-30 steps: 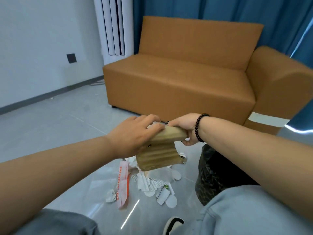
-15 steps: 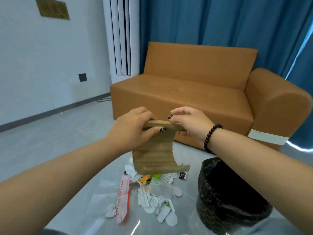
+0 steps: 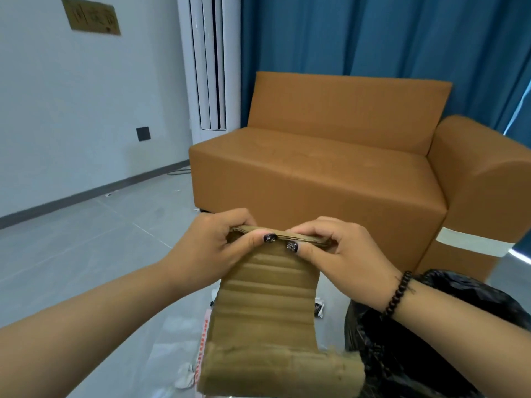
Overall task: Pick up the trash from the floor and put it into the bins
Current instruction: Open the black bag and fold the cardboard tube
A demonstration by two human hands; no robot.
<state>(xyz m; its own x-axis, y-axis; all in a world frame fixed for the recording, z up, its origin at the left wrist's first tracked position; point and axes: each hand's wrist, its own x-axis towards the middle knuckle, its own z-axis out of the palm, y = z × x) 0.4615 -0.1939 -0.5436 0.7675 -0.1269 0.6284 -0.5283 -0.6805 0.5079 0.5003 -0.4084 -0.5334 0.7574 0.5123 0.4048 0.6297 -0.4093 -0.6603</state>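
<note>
Gripping the folded top edge of a strip of corrugated cardboard [image 3: 267,305], a person holds it up at chest height in front of an orange sofa [image 3: 330,173]. The left hand [image 3: 212,248] and the right hand [image 3: 342,257] sit side by side on the fold, each pinching it between a thumb in front and curled fingers behind; the two dark-painted thumbnails nearly touch at the middle. The rest of the cardboard hangs down from the fold, creased across in ridges, its ragged lower end spreading to the right over the rim of a bin lined with a black bag [image 3: 448,340]. The right wrist, wearing a dark bead bracelet [image 3: 398,294], is above that bag. On the grey tiled floor [image 3: 86,254] below the cardboard lie scraps of trash: a white wrapper with red print [image 3: 202,349], a crumpled white piece [image 3: 185,374] and a small dark packet [image 3: 318,308]. A white standing air conditioner [image 3: 208,64] is in the corner beside blue curtains [image 3: 373,35], and a brown sign [image 3: 90,17] hangs on the wall.
</note>
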